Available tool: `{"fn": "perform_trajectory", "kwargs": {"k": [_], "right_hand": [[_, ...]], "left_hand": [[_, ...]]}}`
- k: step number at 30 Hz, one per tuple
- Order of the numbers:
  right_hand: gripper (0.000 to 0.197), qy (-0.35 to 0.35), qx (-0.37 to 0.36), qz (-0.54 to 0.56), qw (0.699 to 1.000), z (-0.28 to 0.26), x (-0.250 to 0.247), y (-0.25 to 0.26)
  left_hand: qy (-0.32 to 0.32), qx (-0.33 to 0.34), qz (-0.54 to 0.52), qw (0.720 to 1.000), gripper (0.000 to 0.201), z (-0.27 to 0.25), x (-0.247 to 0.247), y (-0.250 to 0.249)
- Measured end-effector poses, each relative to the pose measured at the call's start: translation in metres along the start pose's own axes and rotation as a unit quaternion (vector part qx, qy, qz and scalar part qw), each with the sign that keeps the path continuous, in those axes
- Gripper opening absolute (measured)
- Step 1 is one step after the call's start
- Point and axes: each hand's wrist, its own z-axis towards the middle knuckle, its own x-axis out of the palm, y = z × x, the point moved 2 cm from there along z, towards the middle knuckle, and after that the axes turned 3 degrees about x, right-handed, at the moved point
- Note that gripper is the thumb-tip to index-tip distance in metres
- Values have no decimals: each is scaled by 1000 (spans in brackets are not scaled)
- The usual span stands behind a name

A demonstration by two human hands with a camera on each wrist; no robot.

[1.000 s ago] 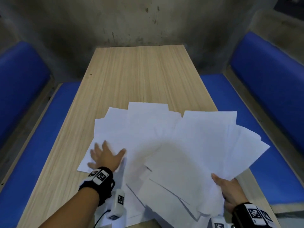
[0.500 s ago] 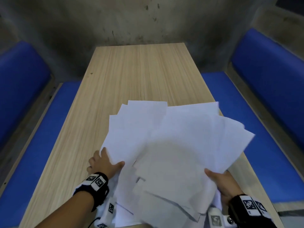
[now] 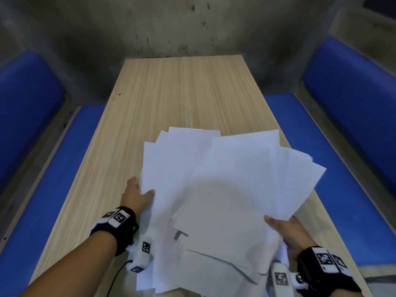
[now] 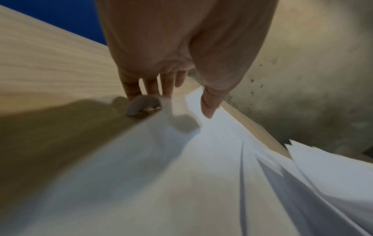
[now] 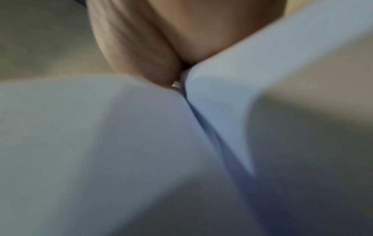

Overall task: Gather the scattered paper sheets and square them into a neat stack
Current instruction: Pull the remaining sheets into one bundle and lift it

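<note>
A loose fan of white paper sheets (image 3: 214, 189) lies on the near half of the wooden table (image 3: 171, 93), its right side lifted. My left hand (image 3: 139, 194) is at the fan's left edge. Its straight fingers (image 4: 149, 86) reach under a curled sheet edge, and its thumb (image 4: 210, 103) is over the top sheet (image 4: 181, 175). My right hand (image 3: 282, 230) grips the right side of the fan, thumb on top and fingers hidden beneath. In the right wrist view the right hand (image 5: 177, 68) pinches blurred paper sheets (image 5: 101, 143).
The far half of the table is bare wood up to a grey concrete wall (image 3: 171, 28). Blue padded benches (image 3: 353, 116) (image 3: 32, 125) run along both long sides. Some sheets overhang the table's near edge.
The fan has been drawn together: its left sheets slid right and its right sheets swung left. My left hand moved from flat on the paper to its left edge. My right hand kept its grip.
</note>
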Motion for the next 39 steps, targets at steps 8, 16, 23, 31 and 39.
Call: {"fn": "perform_trajectory", "kwargs": {"k": [8, 16, 23, 31, 39], "right_hand": [[36, 2, 45, 24, 999, 6, 21, -17], [34, 22, 35, -1, 999, 18, 31, -14], [34, 39, 35, -23, 998, 25, 49, -20], [26, 27, 48, 13, 998, 25, 19, -7], [32, -13, 41, -7, 999, 28, -3, -1]], "left_hand": [[5, 45, 330, 943, 89, 0, 19, -12], [74, 68, 7, 995, 49, 2, 28, -4], [183, -45, -130, 973, 20, -11, 40, -14], [152, -112, -258, 948, 33, -13, 31, -5], [47, -71, -310, 947, 29, -7, -39, 11]]}}
